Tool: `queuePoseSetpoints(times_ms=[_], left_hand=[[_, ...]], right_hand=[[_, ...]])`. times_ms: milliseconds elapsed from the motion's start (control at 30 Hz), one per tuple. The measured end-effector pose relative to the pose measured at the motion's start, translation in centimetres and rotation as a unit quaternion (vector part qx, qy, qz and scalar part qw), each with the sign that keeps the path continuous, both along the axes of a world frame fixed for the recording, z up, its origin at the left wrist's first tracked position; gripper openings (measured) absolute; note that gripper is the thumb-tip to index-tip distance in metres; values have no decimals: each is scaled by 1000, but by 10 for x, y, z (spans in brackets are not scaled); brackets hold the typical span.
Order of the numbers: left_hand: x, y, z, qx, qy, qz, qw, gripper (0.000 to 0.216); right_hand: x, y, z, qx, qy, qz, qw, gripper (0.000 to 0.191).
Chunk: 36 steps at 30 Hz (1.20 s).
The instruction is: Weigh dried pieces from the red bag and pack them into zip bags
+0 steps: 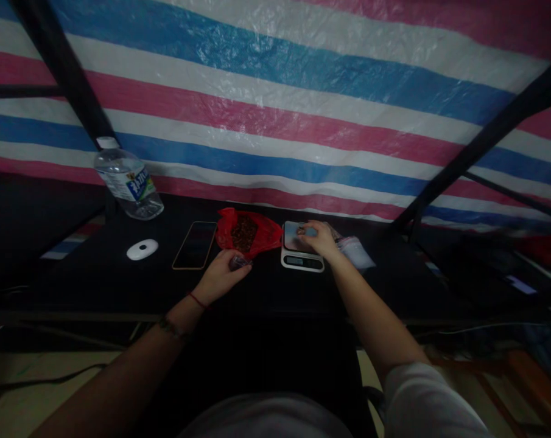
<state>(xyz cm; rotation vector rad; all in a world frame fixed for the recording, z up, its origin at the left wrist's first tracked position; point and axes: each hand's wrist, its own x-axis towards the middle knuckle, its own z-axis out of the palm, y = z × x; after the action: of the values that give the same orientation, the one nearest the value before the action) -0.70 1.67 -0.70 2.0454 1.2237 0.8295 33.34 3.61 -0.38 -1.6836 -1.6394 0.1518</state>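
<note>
From here I see a glossy, crinkled, striped plastic sheet (pixel 275 115), a smooth, clear plastic bottle (pixel 128 180), a thin red plastic bag (pixel 268 235), a matt black tabletop (pixel 266 289).

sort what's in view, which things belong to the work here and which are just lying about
In use, it seems:
scale, under the right hand
red bag of brown bits
small dark bundle in the left hand
pale plastic packaging, probably

Just lying about, apparently:
phone
white oval gadget
plastic bottle

The left arm (pixel 159 345) is reaching forward and inward, the left hand (pixel 217 277) curling into a grip; the right arm (pixel 369 298) is extending forward, the right hand (pixel 321 240) arching leftward.
</note>
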Motion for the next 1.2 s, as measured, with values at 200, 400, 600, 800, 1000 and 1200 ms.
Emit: queuePoseSetpoints(times_ms=[200, 400, 600, 800, 1000, 1200], left_hand=[[1, -1, -3, -17, -1, -1, 1000, 39], [4, -8, 0, -34, -5, -23, 999, 38], [7, -15, 2, -35, 13, -59, 998, 38], [12, -20, -1, 33, 85, -81, 993, 56], [14, -22, 1, 66, 154, -84, 982, 55], [15, -27, 10, 47, 96, -89, 990, 36]], right_hand=[[14, -8, -19, 7, -37, -55, 998, 33], [21, -14, -16, 28, 6, -65, 997, 52], [40, -44, -11, 120, 126, -117, 978, 52], [45, -67, -23, 129, 143, -157, 969, 39], [44, -73, -32, 116, 146, -164, 969, 35], [41, -79, -34, 105, 198, -171, 959, 30]])
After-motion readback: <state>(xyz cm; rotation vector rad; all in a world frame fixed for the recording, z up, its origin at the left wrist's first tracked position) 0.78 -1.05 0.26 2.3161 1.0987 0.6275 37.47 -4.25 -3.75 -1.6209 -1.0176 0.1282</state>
